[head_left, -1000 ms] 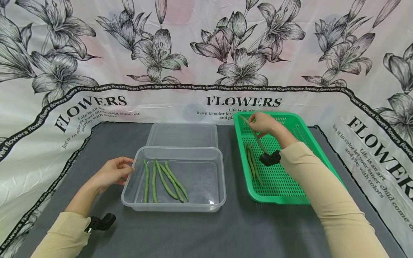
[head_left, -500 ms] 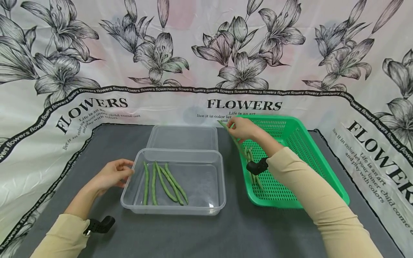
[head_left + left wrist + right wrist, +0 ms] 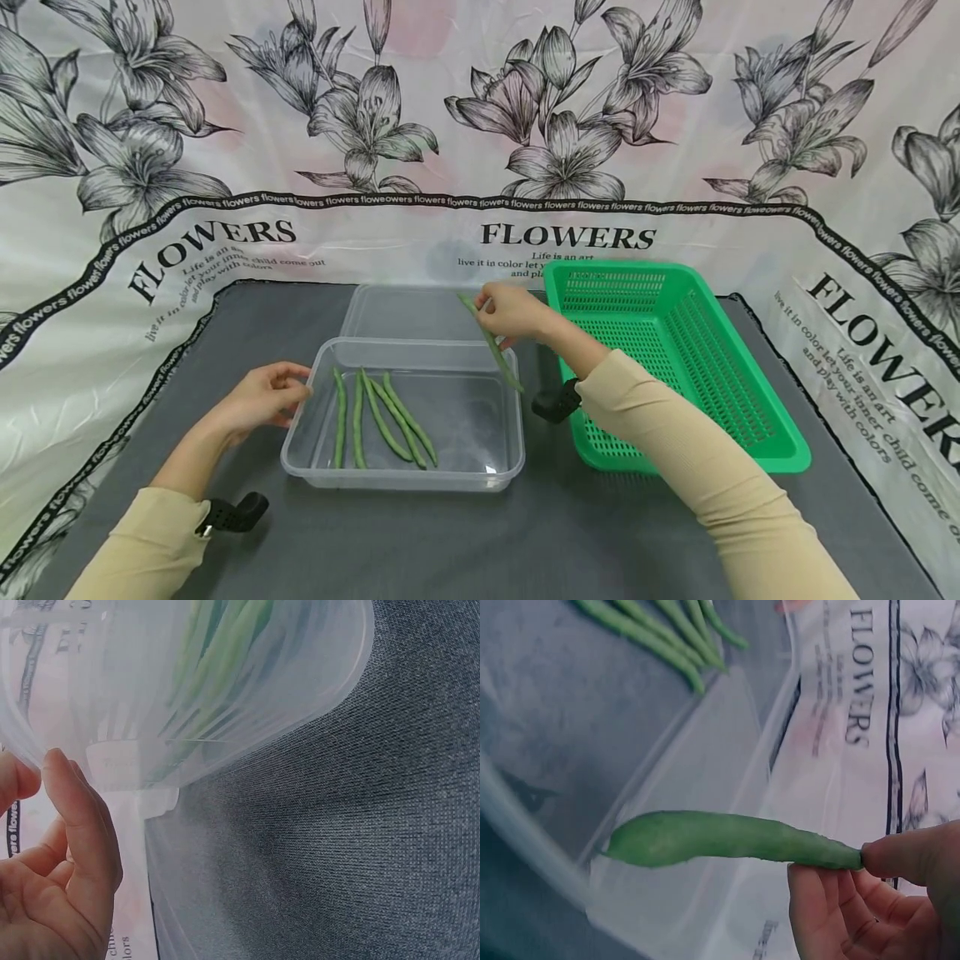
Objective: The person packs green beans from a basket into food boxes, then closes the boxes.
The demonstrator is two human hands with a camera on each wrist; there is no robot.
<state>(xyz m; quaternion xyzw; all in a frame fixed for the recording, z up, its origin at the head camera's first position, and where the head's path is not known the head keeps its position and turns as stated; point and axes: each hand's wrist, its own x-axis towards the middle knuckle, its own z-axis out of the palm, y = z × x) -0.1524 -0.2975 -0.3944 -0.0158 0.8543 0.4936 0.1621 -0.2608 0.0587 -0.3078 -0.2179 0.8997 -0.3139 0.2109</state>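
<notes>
My right hand (image 3: 517,315) pinches one green bean (image 3: 712,840) near its end, between thumb and fingers. The bean slants over the right back corner of a clear plastic container (image 3: 405,482). Inside that container several green beans (image 3: 358,421) lie lengthwise in its left half. At the container's left side is my left hand (image 3: 258,402); in the left wrist view its thumb and index fingertip (image 3: 56,761) pinch the rim.
A green perforated basket (image 3: 615,462) stands to the right, partly covered by the right forearm. Behind the container lies a flat clear lid (image 3: 412,312). Grey cloth (image 3: 450,550) covers the table, and a flower-printed sheet (image 3: 375,242) rises at the back.
My right hand has carried the green bean leftward from the basket to the container's right back corner. The left hand has stayed at the container's left rim.
</notes>
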